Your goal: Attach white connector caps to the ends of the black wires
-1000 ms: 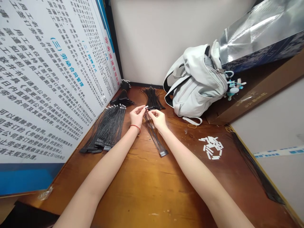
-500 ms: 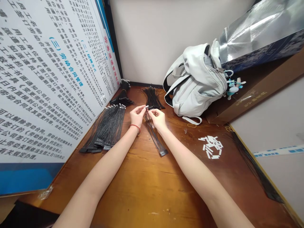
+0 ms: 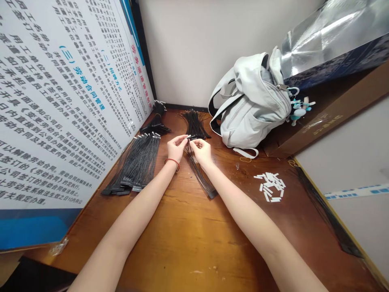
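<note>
My left hand (image 3: 175, 147), with a red thread round the wrist, pinches a small white strip at the far end of a thin black wire bundle (image 3: 201, 175). My right hand (image 3: 201, 151) is closed on the same end of the bundle, right beside the left. The bundle runs back toward me over the wooden table (image 3: 182, 235) and ends in a black connector near my right forearm. A pile of small white strips (image 3: 271, 186) lies to the right of my right arm.
A row of black wire bundles (image 3: 137, 165) lies left against a printed board (image 3: 60, 97). More black wires (image 3: 194, 123) sit behind my hands. A grey backpack (image 3: 252, 107), a brown carton (image 3: 328, 117) and a silver bag (image 3: 331, 36) fill the back right. Black strands run along the right edge.
The hands stay together on the bundle's far end. Its connector end has shifted slightly right, and the view has tilted a little.
</note>
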The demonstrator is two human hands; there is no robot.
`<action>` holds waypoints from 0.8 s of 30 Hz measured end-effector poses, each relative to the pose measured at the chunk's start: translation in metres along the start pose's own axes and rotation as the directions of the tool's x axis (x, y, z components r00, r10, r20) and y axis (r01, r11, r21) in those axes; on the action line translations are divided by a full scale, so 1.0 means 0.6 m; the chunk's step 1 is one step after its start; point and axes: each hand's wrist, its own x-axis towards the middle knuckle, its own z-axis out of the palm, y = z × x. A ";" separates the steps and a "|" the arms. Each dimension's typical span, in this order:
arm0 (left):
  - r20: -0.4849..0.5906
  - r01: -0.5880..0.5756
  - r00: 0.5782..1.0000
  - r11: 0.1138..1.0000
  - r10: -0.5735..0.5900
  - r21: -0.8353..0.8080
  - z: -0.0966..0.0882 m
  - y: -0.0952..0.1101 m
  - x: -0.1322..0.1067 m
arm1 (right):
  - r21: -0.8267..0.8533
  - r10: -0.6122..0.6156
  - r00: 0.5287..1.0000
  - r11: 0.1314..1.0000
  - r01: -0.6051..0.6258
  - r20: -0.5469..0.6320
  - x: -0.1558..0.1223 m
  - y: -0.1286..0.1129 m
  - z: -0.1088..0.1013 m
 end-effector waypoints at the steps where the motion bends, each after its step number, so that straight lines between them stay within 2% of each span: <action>1: 0.003 0.002 1.000 1.000 -0.002 0.003 0.000 0.000 0.000 | 0.000 -0.003 1.000 1.000 0.003 -0.001 0.000 0.001 0.000; 8: 0.012 0.012 1.000 1.000 -0.012 0.006 0.001 0.003 -0.001 | -0.026 -0.007 1.000 1.000 0.007 0.004 0.000 0.000 0.000; 24: 0.070 -0.064 0.996 0.992 0.057 0.107 0.000 0.001 -0.004 | -0.001 -0.011 0.999 1.000 0.011 -0.031 0.002 0.003 0.001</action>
